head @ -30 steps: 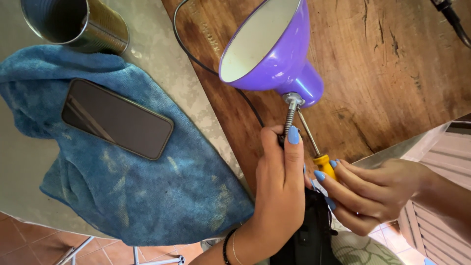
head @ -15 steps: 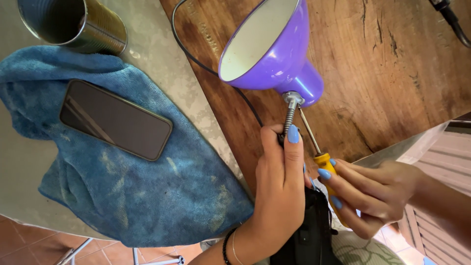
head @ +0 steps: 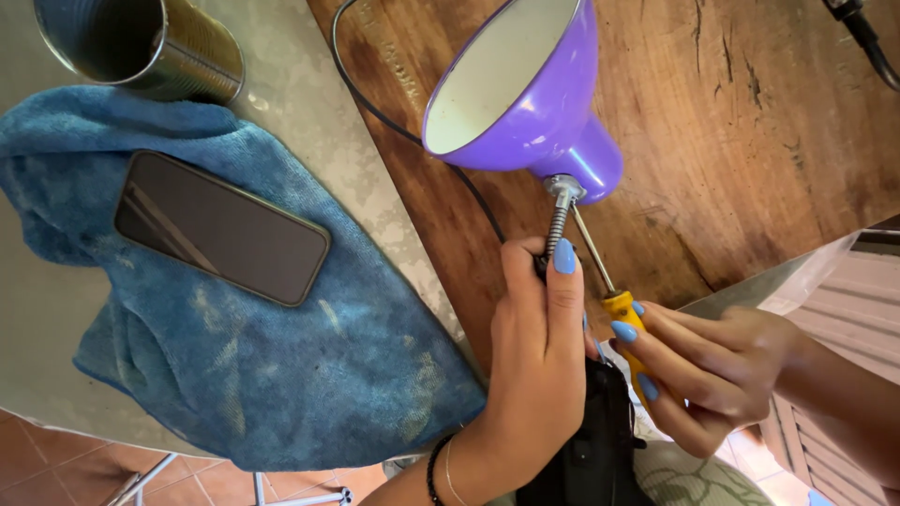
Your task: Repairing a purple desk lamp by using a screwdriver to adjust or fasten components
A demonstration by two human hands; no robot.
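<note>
Wooden table (head: pixel 750 141) | lamp (head: pixel 525 94) above left hand (head: pixel 534 356) grip | right hand (head: pixel 712 375) grips screwdriver (head: pixel 609 281)

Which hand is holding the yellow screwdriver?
The right hand holds the yellow-handled screwdriver, its tip up at the purple lamp. The left hand grips the lamp's springy neck instead.

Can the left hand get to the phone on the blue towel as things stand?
Probably yes, but not right now: the left hand is gripping the lamp neck. The phone lies uncovered on the blue towel just beside it, with nothing between.
</note>
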